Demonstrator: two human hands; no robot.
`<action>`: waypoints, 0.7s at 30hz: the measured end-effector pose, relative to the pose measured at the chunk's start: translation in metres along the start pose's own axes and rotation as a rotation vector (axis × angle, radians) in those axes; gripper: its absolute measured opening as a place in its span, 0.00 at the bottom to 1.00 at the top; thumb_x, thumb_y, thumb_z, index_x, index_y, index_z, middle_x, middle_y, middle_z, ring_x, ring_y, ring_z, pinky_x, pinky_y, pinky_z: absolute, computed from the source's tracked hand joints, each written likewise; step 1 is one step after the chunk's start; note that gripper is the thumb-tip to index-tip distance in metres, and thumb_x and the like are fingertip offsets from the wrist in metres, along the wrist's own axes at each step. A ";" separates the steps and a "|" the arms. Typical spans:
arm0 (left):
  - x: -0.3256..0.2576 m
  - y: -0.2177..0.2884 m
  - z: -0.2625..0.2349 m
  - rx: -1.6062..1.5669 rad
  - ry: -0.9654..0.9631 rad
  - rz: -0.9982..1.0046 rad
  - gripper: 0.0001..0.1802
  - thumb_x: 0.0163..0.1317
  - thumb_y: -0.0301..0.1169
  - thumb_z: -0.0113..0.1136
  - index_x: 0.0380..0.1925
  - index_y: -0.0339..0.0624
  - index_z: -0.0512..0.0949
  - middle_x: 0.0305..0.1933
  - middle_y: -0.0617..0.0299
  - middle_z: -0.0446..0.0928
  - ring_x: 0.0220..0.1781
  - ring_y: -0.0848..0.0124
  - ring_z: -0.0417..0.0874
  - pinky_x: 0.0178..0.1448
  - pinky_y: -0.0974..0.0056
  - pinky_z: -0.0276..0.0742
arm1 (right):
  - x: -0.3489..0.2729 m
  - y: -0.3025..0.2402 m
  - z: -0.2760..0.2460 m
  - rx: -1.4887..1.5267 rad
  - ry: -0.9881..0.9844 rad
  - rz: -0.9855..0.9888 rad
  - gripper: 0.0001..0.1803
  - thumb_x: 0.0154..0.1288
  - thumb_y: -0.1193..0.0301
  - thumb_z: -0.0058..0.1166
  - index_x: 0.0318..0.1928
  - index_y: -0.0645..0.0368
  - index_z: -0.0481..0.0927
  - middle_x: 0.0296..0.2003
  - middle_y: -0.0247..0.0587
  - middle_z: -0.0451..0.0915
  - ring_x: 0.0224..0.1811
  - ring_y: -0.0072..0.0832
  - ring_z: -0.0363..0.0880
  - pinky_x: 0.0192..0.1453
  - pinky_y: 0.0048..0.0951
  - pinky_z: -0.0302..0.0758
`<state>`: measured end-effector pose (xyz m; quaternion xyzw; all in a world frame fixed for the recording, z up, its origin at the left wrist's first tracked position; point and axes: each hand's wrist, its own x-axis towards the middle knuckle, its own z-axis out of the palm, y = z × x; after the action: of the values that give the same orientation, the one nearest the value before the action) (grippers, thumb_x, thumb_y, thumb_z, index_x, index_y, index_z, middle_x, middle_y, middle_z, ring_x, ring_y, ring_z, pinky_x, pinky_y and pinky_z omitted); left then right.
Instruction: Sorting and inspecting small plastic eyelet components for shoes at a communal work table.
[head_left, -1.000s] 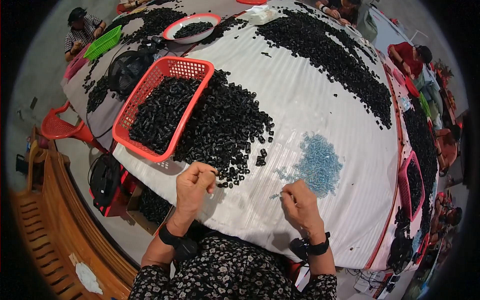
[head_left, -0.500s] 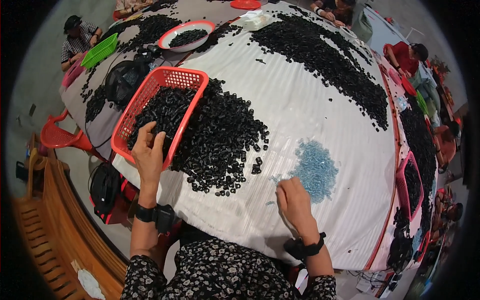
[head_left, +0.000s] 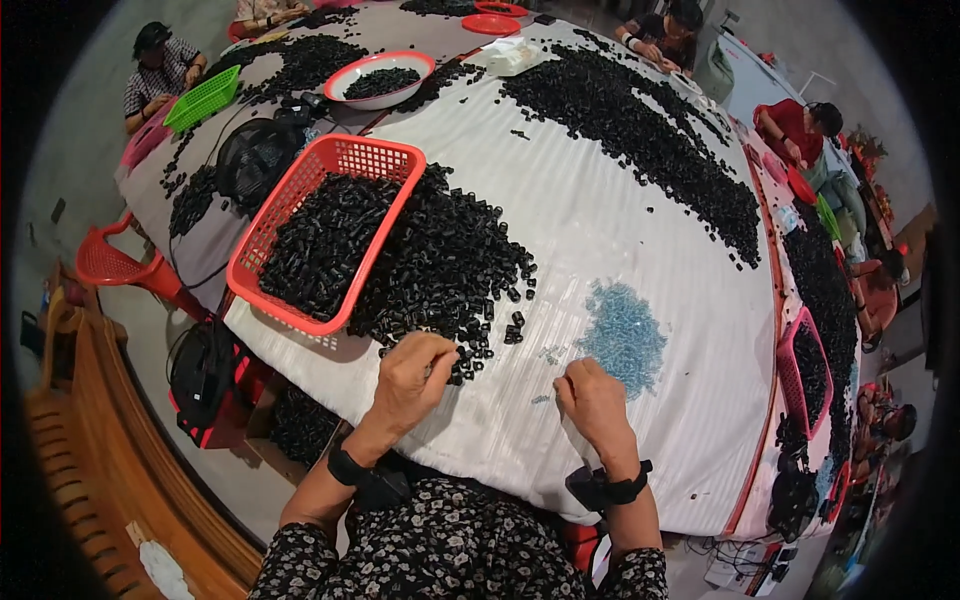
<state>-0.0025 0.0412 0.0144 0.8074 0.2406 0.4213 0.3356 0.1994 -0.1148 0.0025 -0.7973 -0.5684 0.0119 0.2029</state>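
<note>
My left hand (head_left: 415,375) rests at the near edge of a big heap of small black plastic pieces (head_left: 440,265), its fingertips pinched together on one of them. A fist-width to the right, my right hand (head_left: 595,400) lies knuckles up on the white cloth, fingers curled under so that what they hold is hidden. Just beyond it is a small pile of pale blue pieces (head_left: 622,335), with a few strays (head_left: 548,352) between the hands. A red mesh basket (head_left: 330,150) filled with black pieces sits at the heap's left side.
The white-covered table (head_left: 620,220) carries another long band of black pieces (head_left: 640,130) at the far right. A white bowl with a red rim (head_left: 380,78), a black fan (head_left: 255,155) and a green basket (head_left: 203,98) stand at the back left. Other people sit around the table's far edges.
My left hand has come back from the red basket's rim to the near edge of the black heap. My right hand has stayed by the blue pieces.
</note>
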 end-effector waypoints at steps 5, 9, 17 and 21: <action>-0.017 0.003 -0.005 -0.043 -0.024 -0.071 0.04 0.52 0.18 0.59 0.29 0.34 0.77 0.28 0.55 0.77 0.29 0.62 0.79 0.34 0.64 0.74 | 0.022 -0.017 0.002 -0.123 0.102 -0.138 0.03 0.52 0.77 0.51 0.28 0.60 0.70 0.28 0.45 0.68 0.31 0.41 0.72 0.32 0.38 0.72; -0.021 0.006 -0.018 -0.050 -0.037 -0.102 0.03 0.53 0.19 0.59 0.30 0.34 0.77 0.27 0.56 0.77 0.27 0.64 0.79 0.33 0.66 0.74 | 0.032 -0.014 0.017 -0.171 0.014 -0.220 0.04 0.51 0.78 0.49 0.29 0.62 0.69 0.29 0.47 0.68 0.34 0.41 0.71 0.35 0.38 0.72; -0.025 0.008 0.014 -0.318 -0.184 -0.271 0.05 0.56 0.24 0.57 0.32 0.36 0.78 0.26 0.59 0.79 0.26 0.77 0.78 0.31 0.69 0.73 | 0.024 -0.009 0.015 0.233 0.110 -0.073 0.06 0.56 0.78 0.51 0.35 0.63 0.70 0.28 0.47 0.71 0.29 0.40 0.73 0.34 0.34 0.72; -0.022 0.020 0.040 -0.407 -0.452 -0.372 0.06 0.57 0.24 0.57 0.33 0.33 0.76 0.28 0.60 0.79 0.31 0.76 0.80 0.34 0.70 0.75 | 0.018 -0.008 0.006 0.492 0.152 -0.005 0.09 0.59 0.79 0.51 0.42 0.64 0.73 0.34 0.49 0.73 0.33 0.41 0.75 0.38 0.32 0.72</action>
<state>0.0218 0.0001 0.0010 0.7392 0.2144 0.2028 0.6054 0.1972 -0.0943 0.0032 -0.7210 -0.5336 0.0896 0.4329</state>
